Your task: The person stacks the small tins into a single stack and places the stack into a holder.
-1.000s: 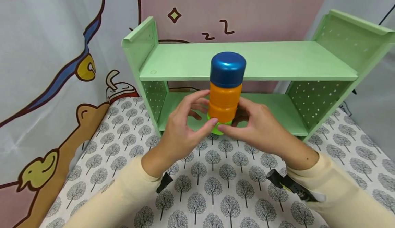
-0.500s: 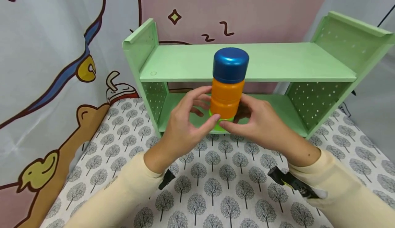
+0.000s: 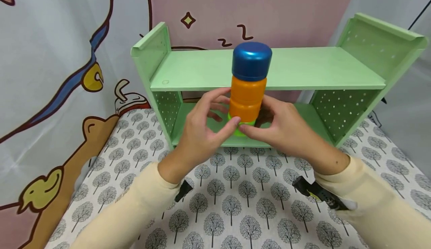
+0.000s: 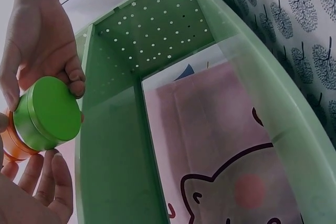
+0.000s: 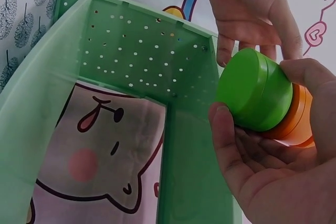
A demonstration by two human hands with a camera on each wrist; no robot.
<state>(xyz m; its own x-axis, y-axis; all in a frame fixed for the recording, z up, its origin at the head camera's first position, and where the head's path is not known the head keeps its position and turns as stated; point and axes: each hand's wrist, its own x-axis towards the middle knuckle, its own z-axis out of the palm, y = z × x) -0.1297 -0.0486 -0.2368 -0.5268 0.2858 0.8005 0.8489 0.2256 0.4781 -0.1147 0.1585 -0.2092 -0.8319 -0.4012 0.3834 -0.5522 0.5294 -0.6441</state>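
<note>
A tall cylindrical bottle (image 3: 248, 99) stands nearly upright between both hands, with a blue top (image 3: 251, 62), an orange body and a bright green bottom. My left hand (image 3: 202, 127) holds it from the left, its thumb on the green part and fingers curled behind. From the other side, my right hand (image 3: 286, 129) grips it low, thumb tip close to the left one. In the wrist views the flat green underside (image 4: 56, 109) shows from below, held up off any surface. The bottle overlaps the front edge of a light green shelf unit (image 3: 320, 67) behind it.
The shelf unit has an upper board, a lower board (image 3: 304, 123) and perforated side panels (image 3: 343, 110). It stands on a cloth printed with trees (image 3: 232, 204). A cartoon-patterned curtain (image 3: 208, 13) hangs behind and at the left.
Both hands have raised the bottle, so its blue top now reaches past the back edge of the upper board. It has also shifted a little to the right; the grip looks the same.
</note>
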